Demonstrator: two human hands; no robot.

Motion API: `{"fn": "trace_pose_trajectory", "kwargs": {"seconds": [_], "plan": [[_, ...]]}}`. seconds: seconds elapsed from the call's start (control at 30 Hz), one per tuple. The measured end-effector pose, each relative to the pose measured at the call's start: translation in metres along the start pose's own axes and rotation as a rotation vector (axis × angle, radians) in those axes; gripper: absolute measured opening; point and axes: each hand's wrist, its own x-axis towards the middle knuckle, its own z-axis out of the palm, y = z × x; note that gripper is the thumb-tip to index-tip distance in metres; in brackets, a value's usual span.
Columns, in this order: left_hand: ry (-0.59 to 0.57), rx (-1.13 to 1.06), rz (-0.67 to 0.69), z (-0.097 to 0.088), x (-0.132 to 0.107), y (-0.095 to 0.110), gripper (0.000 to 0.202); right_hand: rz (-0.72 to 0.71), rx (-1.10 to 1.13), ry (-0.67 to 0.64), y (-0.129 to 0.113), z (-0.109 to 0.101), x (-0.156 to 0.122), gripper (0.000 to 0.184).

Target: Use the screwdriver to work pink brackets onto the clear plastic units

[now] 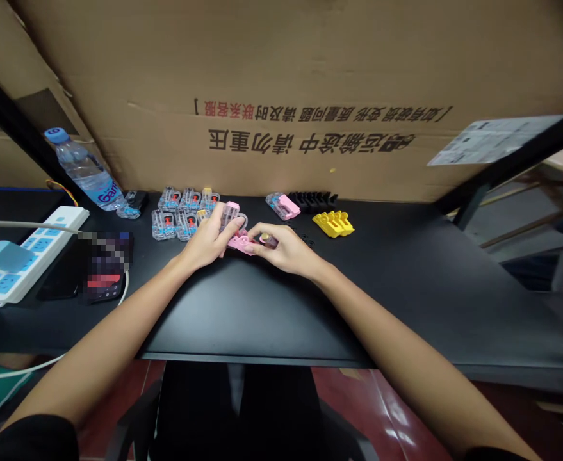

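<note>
My left hand (209, 240) is closed around a pink and clear plastic piece (241, 242), a little above the black table. Against the right end of that piece, the fingertips of my right hand (288, 248) are bent in and touching it. A short brown cylinder with a tan end (268, 241), like a tool handle, sits in the curl of my right hand; its other end is hidden. Beyond my left hand lie several clear plastic cases (164, 225) with red and blue parts inside. To the right are another pink and clear piece (284, 206) and yellow plastic parts (334, 224).
Black plastic parts (312, 201) lie along a cardboard wall (310, 70). At left are a water bottle (89, 171), a white power strip (31, 256) with a blue plug and cable, and a partly blurred dark item (104, 269). The table's front edge (262, 360) runs below my forearms.
</note>
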Motion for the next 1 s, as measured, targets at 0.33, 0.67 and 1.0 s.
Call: {"fn": "trace_pose_trajectory", "kwargs": {"seconds": [0.33, 0.67, 1.0], "plan": [[-0.082, -0.006, 0.014, 0.002, -0.006, 0.006, 0.038, 0.125, 0.175, 0.044, -0.007, -0.009, 0.000, 0.029], [0.019, 0.099, 0.082, 0.005, -0.004, 0.005, 0.035, 0.036, -0.054, 0.126, -0.006, -0.003, 0.000, 0.028], [0.277, 0.111, 0.052, -0.011, -0.001, 0.002, 0.048, 0.130, -0.273, 0.132, 0.005, -0.069, -0.008, 0.021]]}}
